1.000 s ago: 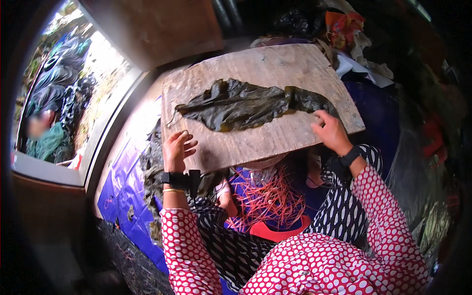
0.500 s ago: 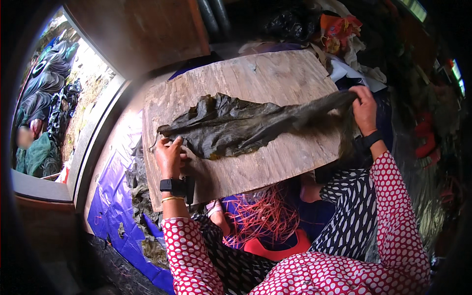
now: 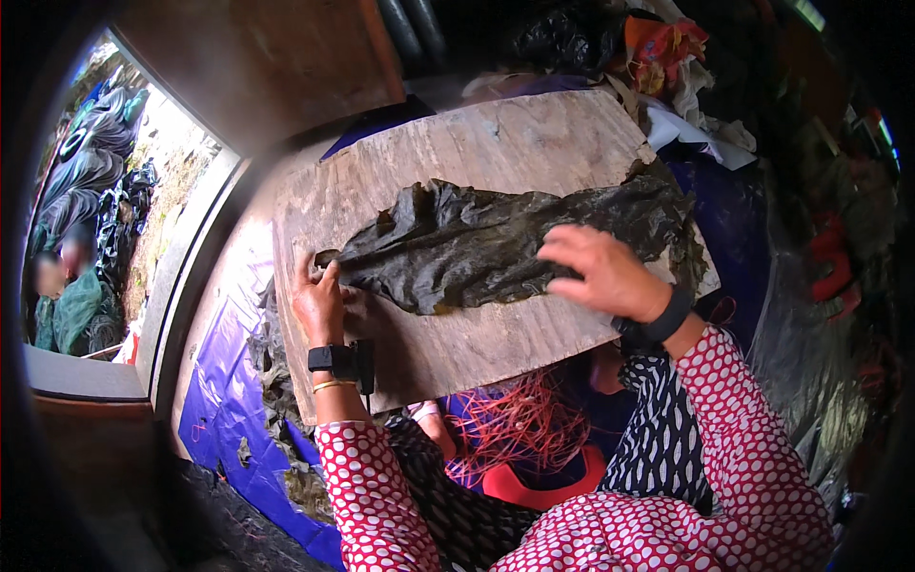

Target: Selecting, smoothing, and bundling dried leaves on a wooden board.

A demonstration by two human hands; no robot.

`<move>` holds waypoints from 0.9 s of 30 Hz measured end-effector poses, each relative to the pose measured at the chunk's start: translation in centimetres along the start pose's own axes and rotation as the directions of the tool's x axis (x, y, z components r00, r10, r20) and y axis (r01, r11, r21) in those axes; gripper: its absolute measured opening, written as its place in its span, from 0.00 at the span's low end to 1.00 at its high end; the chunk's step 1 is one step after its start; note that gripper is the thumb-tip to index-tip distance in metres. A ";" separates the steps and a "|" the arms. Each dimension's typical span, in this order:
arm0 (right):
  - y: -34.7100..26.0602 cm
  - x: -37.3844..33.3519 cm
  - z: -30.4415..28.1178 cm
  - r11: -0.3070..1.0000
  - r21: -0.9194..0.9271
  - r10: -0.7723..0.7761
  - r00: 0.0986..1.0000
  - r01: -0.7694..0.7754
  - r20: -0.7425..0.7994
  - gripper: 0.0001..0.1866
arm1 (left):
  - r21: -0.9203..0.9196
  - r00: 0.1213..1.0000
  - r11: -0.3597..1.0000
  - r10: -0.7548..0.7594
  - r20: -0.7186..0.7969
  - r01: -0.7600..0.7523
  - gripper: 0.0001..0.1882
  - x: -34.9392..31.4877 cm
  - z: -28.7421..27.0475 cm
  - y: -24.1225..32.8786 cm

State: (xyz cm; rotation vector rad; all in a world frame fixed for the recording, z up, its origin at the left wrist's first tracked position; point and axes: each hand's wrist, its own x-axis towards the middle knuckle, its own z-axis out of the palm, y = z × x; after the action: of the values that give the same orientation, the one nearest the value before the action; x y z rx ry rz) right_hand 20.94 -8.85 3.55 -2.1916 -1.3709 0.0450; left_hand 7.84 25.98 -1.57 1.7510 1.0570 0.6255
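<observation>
In the head view, a dark kelp frond point(image 3: 467, 243) stretches from near the plywood board's point(image 3: 505, 133) left edge to its right edge. The left hand point(image 3: 319, 303) pinches its narrow tip; the right hand point(image 3: 605, 274), fingers loosely parted, is nearer the broad end.

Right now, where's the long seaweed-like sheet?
Head view: the long seaweed-like sheet lies across the middle of the wooden board, left end pinched by the left hand, right hand over its right half.
</observation>
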 end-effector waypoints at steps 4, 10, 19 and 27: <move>-0.6 -0.5 2.7 0.992 -0.127 0.020 0.999 -0.015 0.038 0.14 | 0.102 1.000 0.995 -0.008 -0.010 0.009 0.12 0.6 0.4 -0.1; 0.2 0.0 3.1 0.975 -0.216 -0.043 0.999 0.047 0.023 0.04 | -0.139 0.999 0.990 -0.005 0.033 0.010 0.09 0.9 -2.4 -1.2; -1.1 -0.5 -0.4 0.992 -0.106 0.105 0.942 -0.075 0.318 0.04 | 0.599 0.965 0.784 -0.001 0.264 -0.163 0.20 -2.7 -6.7 0.4; -4.1 2.3 4.8 0.990 0.039 -0.133 0.991 0.134 -0.014 0.12 | 0.414 0.916 0.887 0.025 0.400 -0.205 0.14 -2.5 -5.7 -0.2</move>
State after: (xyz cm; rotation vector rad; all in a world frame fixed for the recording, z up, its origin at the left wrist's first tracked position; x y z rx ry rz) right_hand 17.16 -3.51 1.98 -2.0600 -1.4942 0.0100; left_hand 2.02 26.55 0.68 2.2410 0.8599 0.0855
